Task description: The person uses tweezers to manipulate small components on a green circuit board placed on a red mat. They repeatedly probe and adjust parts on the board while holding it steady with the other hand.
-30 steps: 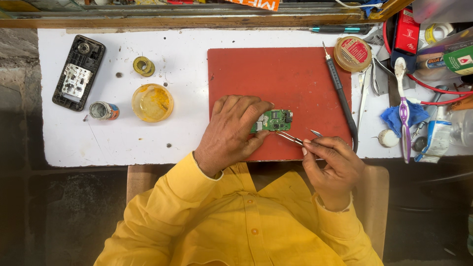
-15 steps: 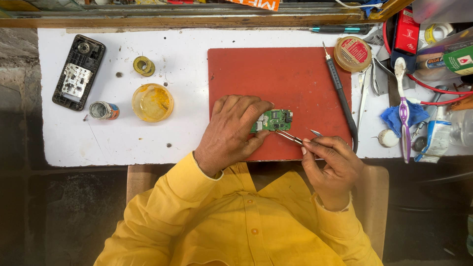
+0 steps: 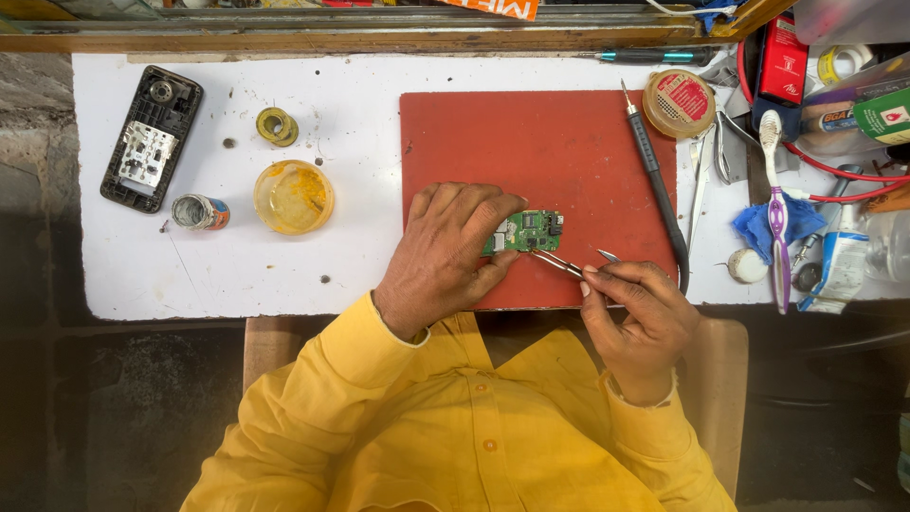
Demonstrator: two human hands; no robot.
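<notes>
A small green circuit board (image 3: 529, 230) lies on the red mat (image 3: 540, 142), near its front edge. My left hand (image 3: 447, 254) pins the board down, fingertips on its left end and thumb under its lower edge. My right hand (image 3: 637, 318) pinches metal tweezers (image 3: 561, 265) whose tips touch the board's lower side. Both yellow sleeves reach in from the bottom.
An open black phone shell (image 3: 150, 138) lies at far left, beside a small tin (image 3: 198, 211), a round yellow dish (image 3: 293, 196) and a tape roll (image 3: 276, 125). A soldering iron (image 3: 656, 174) lies on the mat's right edge. Right of it: round tin (image 3: 679, 102), toothbrush (image 3: 776, 199), blue cloth, tube.
</notes>
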